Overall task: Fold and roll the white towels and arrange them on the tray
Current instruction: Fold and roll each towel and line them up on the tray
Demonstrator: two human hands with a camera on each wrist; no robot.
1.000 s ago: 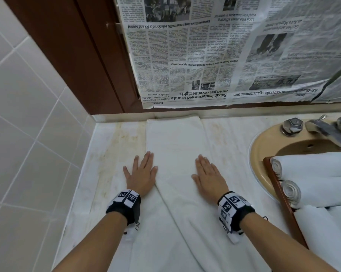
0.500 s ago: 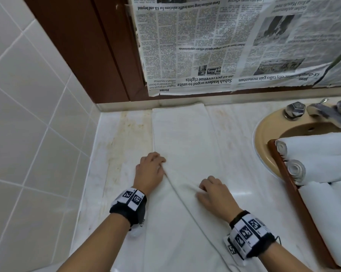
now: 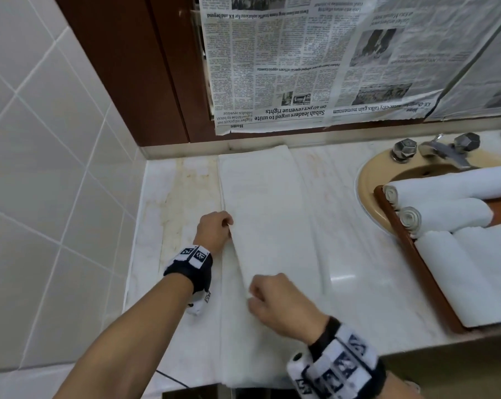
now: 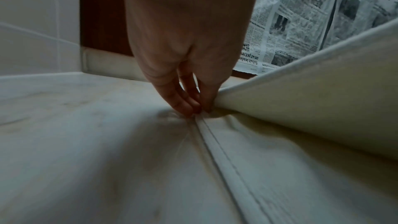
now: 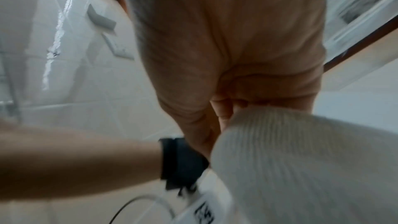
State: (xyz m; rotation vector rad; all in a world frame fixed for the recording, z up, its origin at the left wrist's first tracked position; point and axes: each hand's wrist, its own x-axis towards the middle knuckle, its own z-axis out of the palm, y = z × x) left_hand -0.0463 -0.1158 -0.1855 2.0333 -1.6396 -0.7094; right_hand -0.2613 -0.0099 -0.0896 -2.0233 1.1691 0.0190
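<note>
While both hands work its left edge, the scene reads as follows.

Towel (image 3: 268,226): white, soft cloth with a fine ribbed weave, laid as a long narrow strip on the countertop from the back wall to the front edge; its upper layer is lifted along the left side, and a stitched hem runs along the layer beneath (image 4: 217,142).

Left hand (image 3: 214,230): fingers curled, fingertips (image 4: 189,106) pinching the raised towel edge where it meets the counter, about midway along the strip.

Right hand (image 3: 275,300): closed in a loose fist round the same lifted edge nearer the front; the wrist view, blurred, shows cloth bunched against the palm (image 5: 280,151).

Countertop (image 3: 171,203): pale marble, glossy, with yellowish staining near the back left.

Tray (image 3: 425,272): reddish-brown wood, rectangular, low rim, resting across the sink at the right, well apart from the flat towel.

Rolled towels (image 3: 445,203): two white cylinders with spiral ends lying side by side at the tray's far end; more white towelling fills its near part.

Sink (image 3: 367,180): tan, rounded basin with a metal tap and faceted knobs (image 3: 404,148).

Newspaper (image 3: 330,67): crinkled sheets covering the wall behind, print upside down.

Side wall (image 3: 41,139): glossy white square tiles.
</note>
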